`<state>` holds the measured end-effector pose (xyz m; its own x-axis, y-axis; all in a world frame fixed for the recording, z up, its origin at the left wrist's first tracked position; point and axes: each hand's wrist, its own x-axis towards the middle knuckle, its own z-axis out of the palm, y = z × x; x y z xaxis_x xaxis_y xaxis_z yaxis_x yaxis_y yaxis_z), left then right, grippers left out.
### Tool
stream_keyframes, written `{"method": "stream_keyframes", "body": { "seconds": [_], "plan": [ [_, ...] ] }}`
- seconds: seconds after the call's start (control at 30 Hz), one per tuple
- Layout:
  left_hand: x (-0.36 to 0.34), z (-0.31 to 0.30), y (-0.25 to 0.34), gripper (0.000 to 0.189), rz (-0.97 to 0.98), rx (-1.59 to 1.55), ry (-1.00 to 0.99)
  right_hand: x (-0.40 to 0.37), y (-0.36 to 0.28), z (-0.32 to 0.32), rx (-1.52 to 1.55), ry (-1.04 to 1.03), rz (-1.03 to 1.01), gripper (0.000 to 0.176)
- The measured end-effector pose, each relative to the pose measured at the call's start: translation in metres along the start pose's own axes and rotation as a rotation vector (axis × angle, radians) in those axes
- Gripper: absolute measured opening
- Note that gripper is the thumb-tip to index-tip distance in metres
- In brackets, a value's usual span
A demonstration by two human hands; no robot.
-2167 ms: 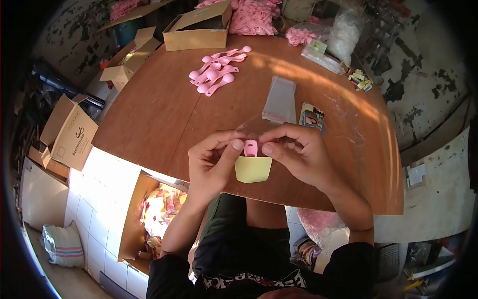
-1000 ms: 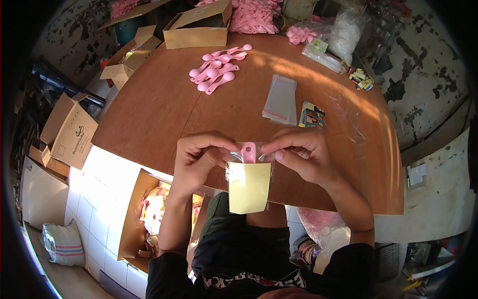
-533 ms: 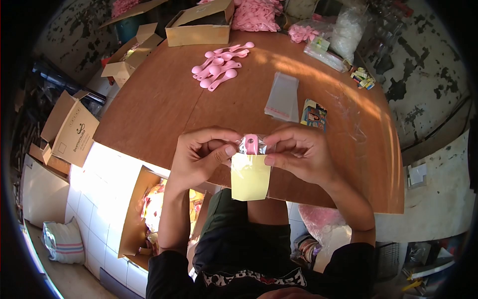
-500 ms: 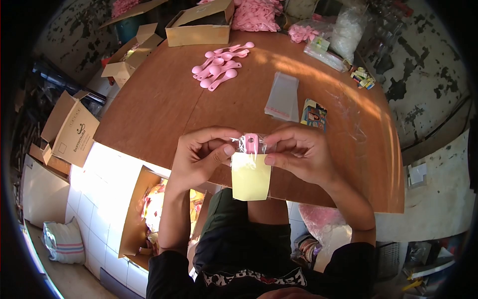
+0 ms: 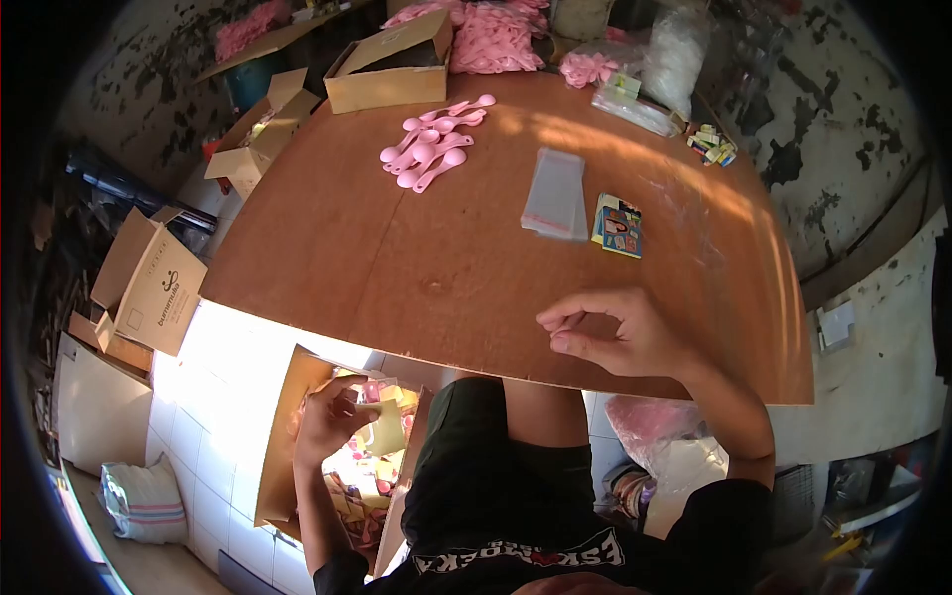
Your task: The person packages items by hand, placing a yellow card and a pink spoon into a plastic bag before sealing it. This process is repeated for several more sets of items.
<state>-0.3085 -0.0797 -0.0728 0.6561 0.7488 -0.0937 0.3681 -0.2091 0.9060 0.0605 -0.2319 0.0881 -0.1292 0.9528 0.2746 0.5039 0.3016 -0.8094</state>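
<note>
My left hand [image 5: 332,418] is over the open cardboard box [image 5: 283,436] below the table's edge. Its thumb and fingers pinch a small clear packet with a pale yellow card [image 5: 388,430]. More packets [image 5: 369,486] with pink and yellow contents fill that box. Above the front of the table, my right hand [image 5: 625,335] is empty, its fingers curved and apart from the thumb. Beyond it lie a stack of printed cards [image 5: 619,226] and a pile of clear plastic bags [image 5: 555,195]. Several pink measuring spoons [image 5: 426,145] are heaped farther back on the wooden table [image 5: 397,268].
A cardboard box [image 5: 387,87] and bulging bags of pink spoons [image 5: 496,40] stand at the table's back. More clear plastic bags [image 5: 676,69] and small boxes [image 5: 711,146] are at the right rear. Open cartons [image 5: 159,283] stand left; a white sack [image 5: 145,501] lies on the floor.
My left hand has carried the packet from above the table's front edge down and left to the floor box. My right hand has let go of it and moved slightly right.
</note>
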Motion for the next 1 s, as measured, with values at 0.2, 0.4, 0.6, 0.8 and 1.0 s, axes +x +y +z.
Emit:
{"method": "stream_keyframes", "body": {
  "seconds": [0.2,0.4,0.6,0.8,1.0],
  "plan": [
    [-0.035,-0.017,-0.096,0.085,-0.414,0.824,-0.086,0.050,0.067,-0.041,-0.457,0.333,0.032,0.016],
    [-0.013,0.021,-0.064,0.072,-0.075,0.495,-0.222,0.101,0.141,-0.071,-0.680,0.214,0.234,0.018],
    [-0.001,0.051,0.021,0.066,0.207,0.116,-0.631,0.110,0.169,-0.081,-0.745,0.129,0.258,0.015],
    [0.012,0.053,0.074,0.062,0.415,0.071,-0.727,0.110,0.142,-0.081,-0.787,0.016,0.364,0.020],
    [0.021,0.054,0.085,0.060,0.537,0.001,-0.781,0.114,0.144,-0.084,-0.768,0.023,0.327,0.022]
  ]
}}
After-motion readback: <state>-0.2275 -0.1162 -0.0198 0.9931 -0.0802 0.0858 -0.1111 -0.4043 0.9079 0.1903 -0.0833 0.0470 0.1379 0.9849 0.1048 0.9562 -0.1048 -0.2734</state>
